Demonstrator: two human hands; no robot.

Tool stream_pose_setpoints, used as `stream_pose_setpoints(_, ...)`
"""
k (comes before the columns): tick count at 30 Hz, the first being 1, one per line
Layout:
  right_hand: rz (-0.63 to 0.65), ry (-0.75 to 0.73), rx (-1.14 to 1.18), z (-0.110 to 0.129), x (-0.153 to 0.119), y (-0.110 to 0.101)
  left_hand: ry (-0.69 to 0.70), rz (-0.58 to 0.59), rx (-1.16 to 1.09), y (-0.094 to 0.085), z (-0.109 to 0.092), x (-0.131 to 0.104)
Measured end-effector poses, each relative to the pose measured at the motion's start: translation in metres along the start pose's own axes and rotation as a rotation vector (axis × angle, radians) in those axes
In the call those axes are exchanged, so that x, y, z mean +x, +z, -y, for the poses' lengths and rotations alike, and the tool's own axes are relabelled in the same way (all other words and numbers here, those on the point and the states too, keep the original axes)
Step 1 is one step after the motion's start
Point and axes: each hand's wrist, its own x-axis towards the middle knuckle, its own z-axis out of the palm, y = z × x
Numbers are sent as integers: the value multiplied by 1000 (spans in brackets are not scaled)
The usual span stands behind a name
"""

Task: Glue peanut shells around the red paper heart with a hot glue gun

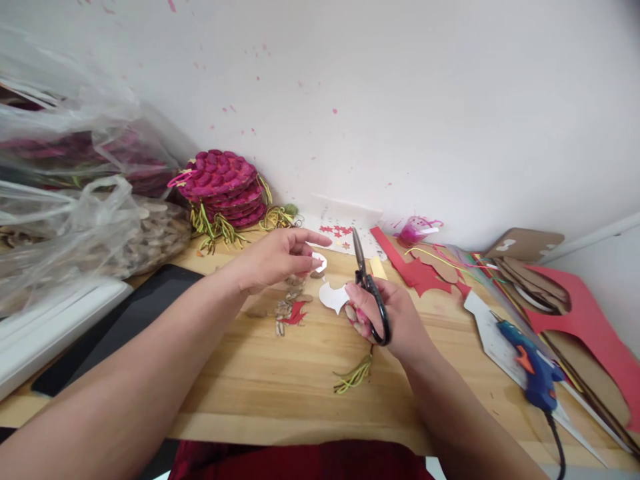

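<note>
My left hand (273, 260) pinches a small white paper piece (319, 262) between thumb and fingers, with the index finger stretched out. My right hand (395, 317) is closed around black-handled scissors (367, 287), blades pointing up and away. Between that hand's thumb and fingers is also a larger white paper scrap (332, 297) with a curved, cut edge. Pink marks show beneath the right thumb; I cannot tell whether they are on the fingers or on an object. A yellow-green thread tassel (354, 375) lies below this hand. Red paper scraps (295, 313) and brown seed-like pieces (281, 319) lie between my arms.
Red paper stars (337, 231) lie on a white sheet at the wall. Magenta scaled ornaments (223, 183) are stacked back left, beside plastic bags (100, 213). At right are a blue glue gun (533, 367) with its cord, red paper (590, 333) and a pink-stained cup (414, 230).
</note>
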Motion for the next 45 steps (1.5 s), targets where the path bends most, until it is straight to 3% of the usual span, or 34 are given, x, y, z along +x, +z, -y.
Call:
stream_pose_setpoints(5,-55,20,124,1,2,2,-60,-100,-270,29,4,0)
stream_pose_setpoints(11,-80,-3,177,3,1,2,-125,-66,-365,45,9,-3)
stream_pose_setpoints(21,-102,15,222,5,1,3,-203,13,-367,44,4,-3)
stream_pose_setpoints(31,-99,21,194,4,3,0,-157,-5,-136,38,0,-7)
stream_pose_setpoints(39,-72,5,163,8,0,1,-125,-65,-151,41,0,-6)
stream_pose_setpoints(45,-105,4,190,6,1,2,-141,-14,-95,38,0,-8)
